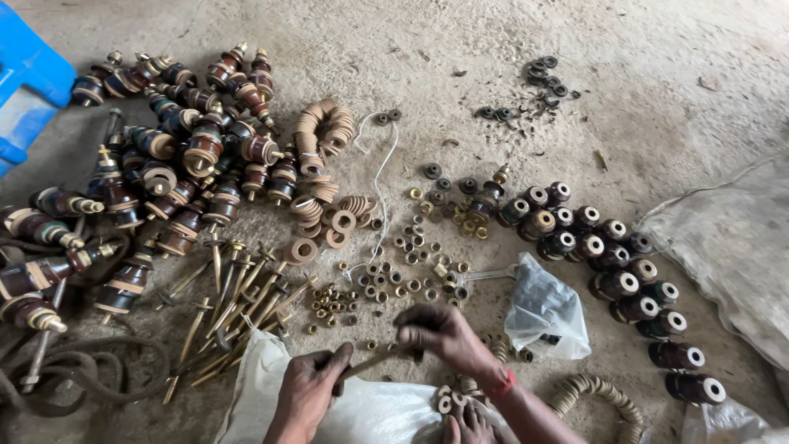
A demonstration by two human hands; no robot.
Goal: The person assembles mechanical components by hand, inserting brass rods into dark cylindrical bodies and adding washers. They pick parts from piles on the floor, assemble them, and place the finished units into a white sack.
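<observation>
Left hand (308,385): closed around one end of a brass rod (367,362), low centre over a white sack (362,411). Right hand (440,333): fingers pinched on the rod's other end. Loose nuts (411,271) just ahead; brown insulators (164,173) crowd the left, more (608,255) right. Bare concrete floor (460,49) open beyond.

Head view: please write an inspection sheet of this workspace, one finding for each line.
Surface: bare grey concrete floor, dusty.
Job's things: thin brass rod held by both hands.
Clutter: pile of brown insulators; brass rods; small nuts; tan washers; row of dark insulators; plastic bag.
Grippers: left hand grips the rod; right hand pinches its far end.
Cables: white string; dark hose.
Surroundings: blue plastic object; grey sack.
</observation>
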